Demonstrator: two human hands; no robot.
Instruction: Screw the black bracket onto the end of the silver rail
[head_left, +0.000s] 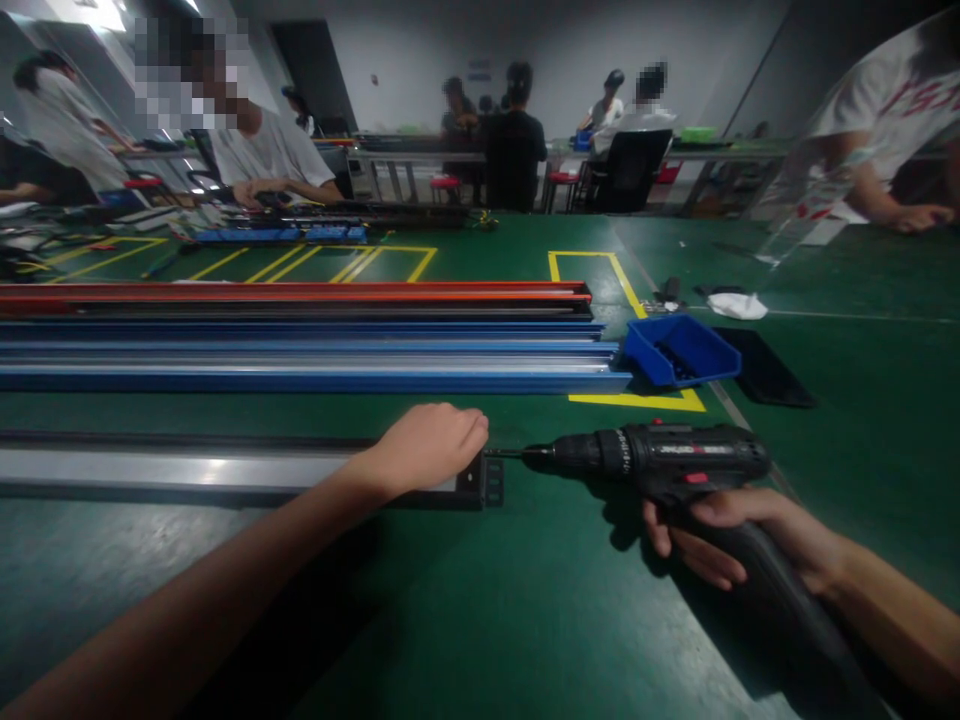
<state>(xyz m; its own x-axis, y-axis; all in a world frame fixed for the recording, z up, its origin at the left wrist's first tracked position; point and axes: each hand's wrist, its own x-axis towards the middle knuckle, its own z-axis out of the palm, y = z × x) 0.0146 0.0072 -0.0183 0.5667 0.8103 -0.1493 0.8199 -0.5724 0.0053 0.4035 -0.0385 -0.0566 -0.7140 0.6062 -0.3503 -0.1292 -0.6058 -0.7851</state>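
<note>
A black cordless drill [697, 460] is in my right hand [720, 540], whose fingers wrap round its handle. Its long bit points left and reaches the end cap [484, 480] of a long black-edged metal profile [187, 468] lying on the table. Whether the bit tip sits in a screw is too small to tell. My left hand [431, 445] is closed over the right end of that profile, fingers curled at the cap. Anything pinched under those fingers is hidden.
Blue metal profiles [315, 382] and a red-orange one [300, 292] lie side by side beyond my hands. A blue bin [682, 350] with small dark parts stands at their right end, beside a black flat tray [765, 368]. Across the green table [510, 620], other people work.
</note>
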